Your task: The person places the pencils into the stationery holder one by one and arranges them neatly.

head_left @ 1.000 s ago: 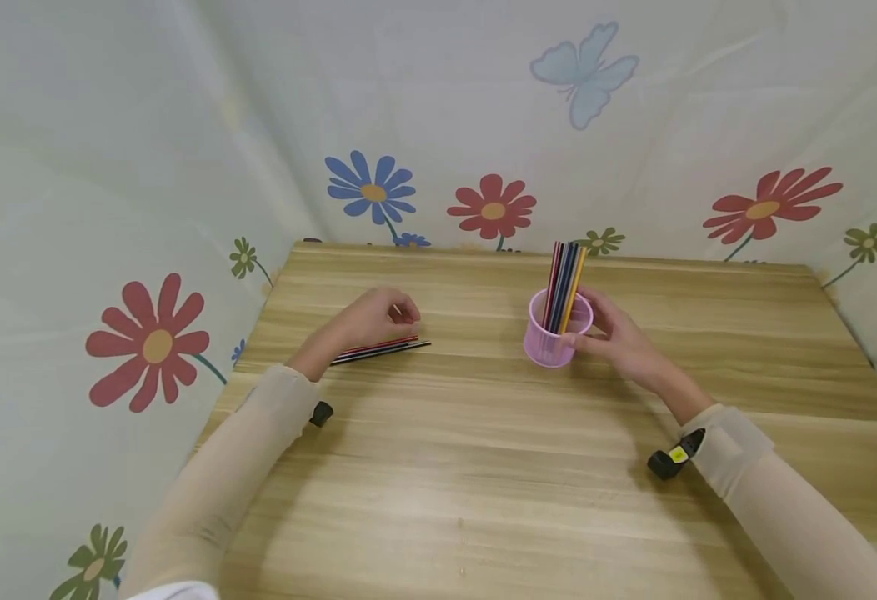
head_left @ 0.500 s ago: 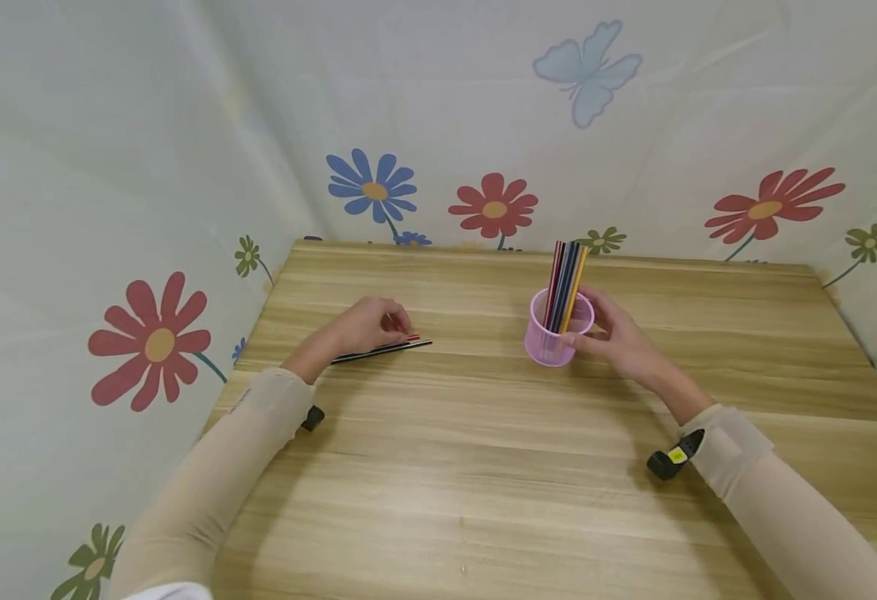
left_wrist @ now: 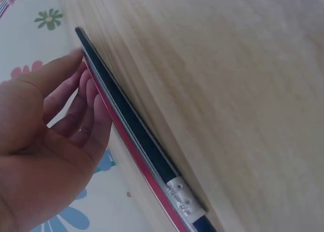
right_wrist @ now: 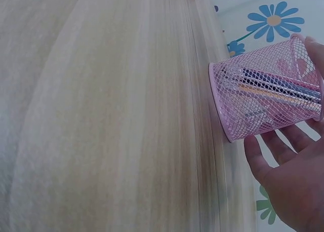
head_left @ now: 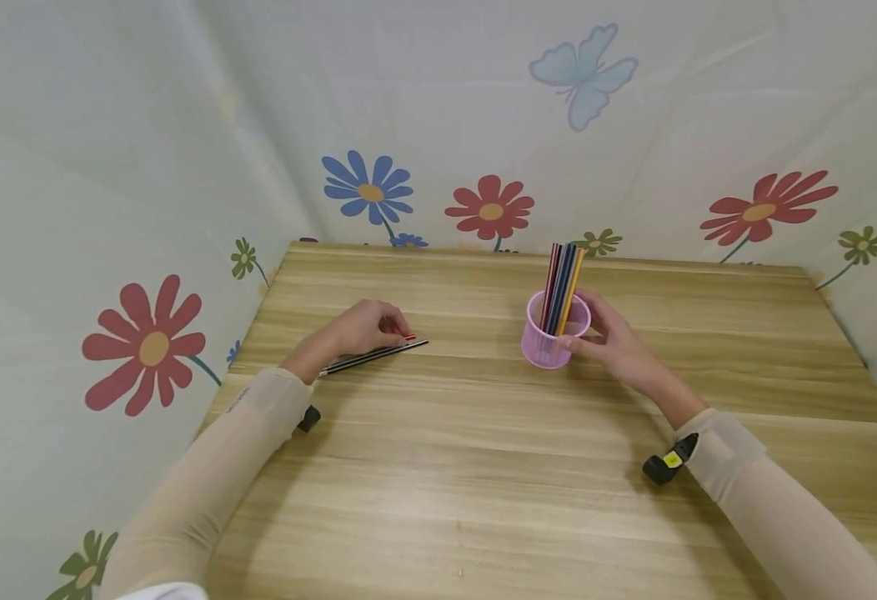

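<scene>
My left hand (head_left: 363, 327) bends down over a few pencils lying on the left part of the table. Its thumb and fingertips pinch a red pencil (left_wrist: 143, 168), mostly covered by the hand in the head view. Beside it lies a dark pencil (head_left: 378, 353) with a metal ferrule, clear in the left wrist view. My right hand (head_left: 618, 343) holds a pink mesh pencil cup (right_wrist: 263, 92) from its right side, thumb in front and fingers behind. Upright in the cup leans a bundle of pencils (head_left: 561, 287), among them red, dark and yellow ones.
The wooden table (head_left: 438, 467) reaches back to a pale curtain (head_left: 423, 83) printed with flowers and a butterfly. Another curtain side hangs along the table's left edge. A small black camera (head_left: 662, 468) sits under the right wrist.
My left hand has lowered onto the pencils and closed its fingertips on the red one. The dark pencil's near end has shifted slightly toward me. The right hand and the cup stay put.
</scene>
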Motion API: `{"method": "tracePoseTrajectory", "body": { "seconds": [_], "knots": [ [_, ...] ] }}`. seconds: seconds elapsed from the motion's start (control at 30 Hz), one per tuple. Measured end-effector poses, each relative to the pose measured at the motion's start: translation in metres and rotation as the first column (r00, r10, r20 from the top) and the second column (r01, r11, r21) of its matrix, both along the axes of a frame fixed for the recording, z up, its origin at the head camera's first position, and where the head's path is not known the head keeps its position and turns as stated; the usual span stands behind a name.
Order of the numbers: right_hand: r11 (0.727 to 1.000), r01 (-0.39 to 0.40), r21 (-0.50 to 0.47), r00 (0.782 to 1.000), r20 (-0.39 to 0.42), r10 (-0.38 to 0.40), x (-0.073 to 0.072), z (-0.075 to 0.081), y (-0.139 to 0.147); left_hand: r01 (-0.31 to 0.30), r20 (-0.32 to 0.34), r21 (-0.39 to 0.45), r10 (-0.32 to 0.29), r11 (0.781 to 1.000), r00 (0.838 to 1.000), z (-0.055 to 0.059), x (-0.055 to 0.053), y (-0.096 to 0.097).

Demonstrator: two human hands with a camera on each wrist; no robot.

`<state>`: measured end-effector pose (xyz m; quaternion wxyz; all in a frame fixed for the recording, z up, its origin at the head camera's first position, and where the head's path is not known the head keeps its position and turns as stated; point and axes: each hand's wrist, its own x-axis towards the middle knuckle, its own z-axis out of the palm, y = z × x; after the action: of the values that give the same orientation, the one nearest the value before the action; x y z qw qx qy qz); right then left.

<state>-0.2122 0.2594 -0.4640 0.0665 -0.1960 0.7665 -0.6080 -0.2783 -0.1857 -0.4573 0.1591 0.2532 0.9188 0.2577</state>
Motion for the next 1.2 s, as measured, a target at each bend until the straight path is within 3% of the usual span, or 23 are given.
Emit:
{"method": "tracePoseTrajectory", "body": {
  "seconds": [0.3,1.2],
  "knots": [
    [1.0,0.004,0.007,1.0,0.004,-0.004,-0.0004,-0.0046,0.0003,0.022,0.007,-0.007,-0.022,1.0,1.0,-0.0005,0.0003,-0.0006],
    [1.0,0.025,-0.001,1.0,-0.014,-0.025,-0.0021,-0.006,0.0021,-0.008,0.003,-0.006,0.008,1.0,1.0,-0.0012,-0.0019,0.0022]
  ]
}}
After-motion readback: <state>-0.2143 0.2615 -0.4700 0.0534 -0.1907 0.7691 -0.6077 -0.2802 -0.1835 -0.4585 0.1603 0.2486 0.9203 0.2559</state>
